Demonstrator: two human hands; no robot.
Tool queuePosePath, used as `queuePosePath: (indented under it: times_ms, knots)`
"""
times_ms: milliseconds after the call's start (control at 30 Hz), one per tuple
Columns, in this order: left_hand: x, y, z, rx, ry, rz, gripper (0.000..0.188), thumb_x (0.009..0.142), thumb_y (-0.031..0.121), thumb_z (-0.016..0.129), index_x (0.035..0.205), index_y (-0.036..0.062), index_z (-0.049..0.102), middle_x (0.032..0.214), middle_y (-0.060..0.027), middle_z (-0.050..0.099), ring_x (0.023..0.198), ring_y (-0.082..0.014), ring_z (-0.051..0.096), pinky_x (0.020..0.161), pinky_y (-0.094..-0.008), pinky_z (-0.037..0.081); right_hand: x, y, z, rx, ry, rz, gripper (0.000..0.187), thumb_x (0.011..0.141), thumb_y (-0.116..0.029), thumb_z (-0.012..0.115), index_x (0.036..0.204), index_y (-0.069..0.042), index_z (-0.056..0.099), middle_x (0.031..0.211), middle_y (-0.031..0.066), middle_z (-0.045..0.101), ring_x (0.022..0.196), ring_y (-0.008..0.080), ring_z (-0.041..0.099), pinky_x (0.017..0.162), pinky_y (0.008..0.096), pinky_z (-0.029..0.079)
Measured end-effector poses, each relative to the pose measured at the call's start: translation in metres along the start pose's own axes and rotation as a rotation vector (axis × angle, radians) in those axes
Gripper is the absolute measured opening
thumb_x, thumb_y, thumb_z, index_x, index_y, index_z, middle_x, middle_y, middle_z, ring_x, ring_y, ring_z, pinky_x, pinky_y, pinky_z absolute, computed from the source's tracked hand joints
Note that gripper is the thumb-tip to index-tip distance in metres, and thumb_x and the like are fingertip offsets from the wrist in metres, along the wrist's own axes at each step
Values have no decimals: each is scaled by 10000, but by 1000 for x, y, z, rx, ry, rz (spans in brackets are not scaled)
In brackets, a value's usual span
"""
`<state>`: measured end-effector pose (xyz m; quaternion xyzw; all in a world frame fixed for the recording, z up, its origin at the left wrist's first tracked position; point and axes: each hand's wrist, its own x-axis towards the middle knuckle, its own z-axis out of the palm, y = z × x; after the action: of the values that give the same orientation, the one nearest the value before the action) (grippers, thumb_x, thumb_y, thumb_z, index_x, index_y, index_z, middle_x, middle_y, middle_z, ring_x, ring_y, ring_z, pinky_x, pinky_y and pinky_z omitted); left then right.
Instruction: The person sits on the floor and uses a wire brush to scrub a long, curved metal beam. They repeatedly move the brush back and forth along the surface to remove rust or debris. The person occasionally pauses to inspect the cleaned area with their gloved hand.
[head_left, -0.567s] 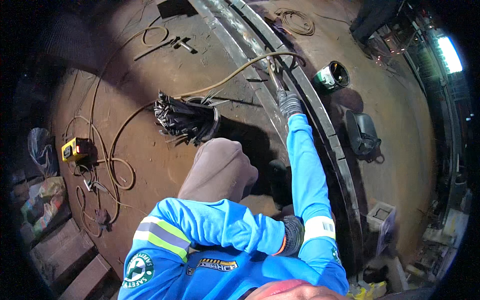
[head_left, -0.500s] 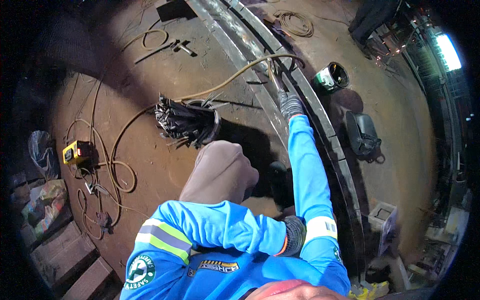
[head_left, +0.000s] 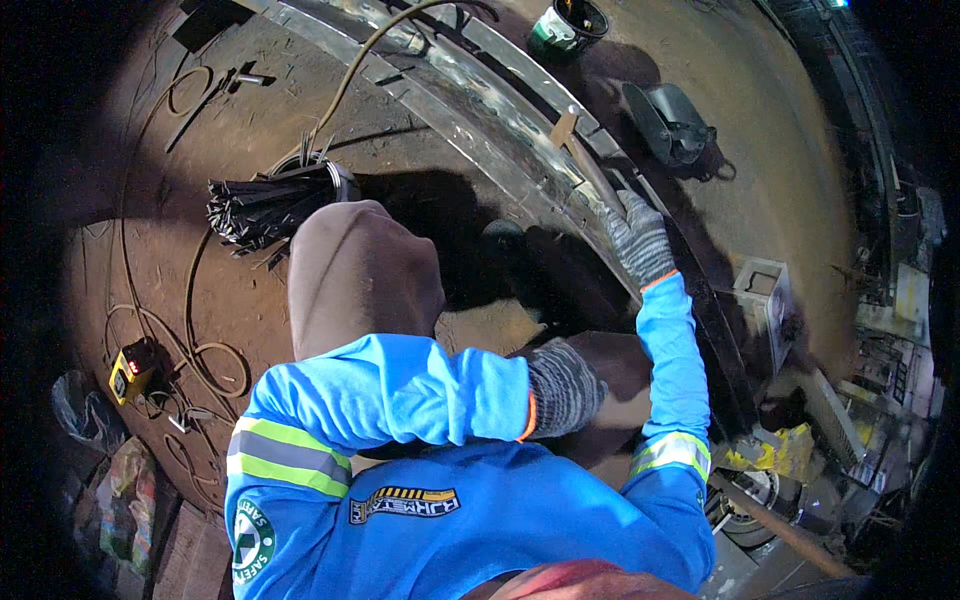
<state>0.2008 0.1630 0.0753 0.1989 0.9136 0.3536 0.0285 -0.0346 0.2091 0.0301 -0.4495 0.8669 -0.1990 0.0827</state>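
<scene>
My right hand, in a grey striped knit glove, is closed around the handle of a hammer. The hammer's head points away from me, over the long curved steel beam that runs from far left to near right. Bent across my body, my left hand wears the same kind of glove and rests in front of my lap by my thigh. Its fingers are turned down and hidden, so what they hold, if anything, does not show. A brown cable crosses the beam at the far end.
A container of dark rods stands left of my knee. A bucket and a dark welding mask sit beyond the beam. Cables and a yellow device lie at left. A pale metal block is at right.
My right hand has drawn back toward me along the beam, with the hammer now plainly in it. My left hand has left my right elbow. The view has shifted.
</scene>
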Motion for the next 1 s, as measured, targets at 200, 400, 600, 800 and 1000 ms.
queuePosePath:
  times_ms: [200, 400, 600, 800, 1000]
  knots:
    - [1, -25, 25, 68, 54, 21, 215, 753, 266, 542, 735, 53, 566, 599, -124, 574, 538, -314, 583, 469, -435, 451, -24, -4, 12, 61, 315, -264, 413, 838, -282, 606, 1125, 9, 547, 913, 269, 611, 837, 422, 596, 749, 450, 483]
    - [11, -23, 29, 138, -82, -2, 203, 748, 273, 551, 752, 71, 569, 616, -110, 581, 544, -298, 584, 475, -427, 448, -21, 36, 30, -229, -127, 175, 448, 858, -348, 552, 1180, -37, 526, 924, 257, 617, 843, 426, 595, 760, 491, 474]
    - [13, -17, 40, 127, -81, 20, 206, 732, 282, 563, 733, 76, 561, 586, -95, 563, 515, -286, 569, 448, -425, 432, -33, 16, 7, -47, 256, -202, 422, 865, -329, 551, 1156, -24, 541, 923, 283, 602, 846, 423, 596, 747, 470, 479]
    - [11, -17, 32, 101, -66, 23, 221, 734, 286, 569, 744, 66, 568, 590, -113, 569, 526, -300, 574, 455, -433, 440, -27, 21, 16, -314, -178, 162, 462, 873, -359, 520, 1186, -20, 510, 936, 254, 616, 814, 397, 615, 734, 469, 491]
    - [15, -15, 20, 71, -185, -31, 246, 742, 300, 587, 738, 54, 587, 616, -141, 589, 556, -332, 588, 495, -453, 459, -39, 25, 13, -11, 190, -158, 438, 862, -325, 551, 1172, -16, 518, 986, 250, 611, 861, 395, 612, 763, 450, 499]
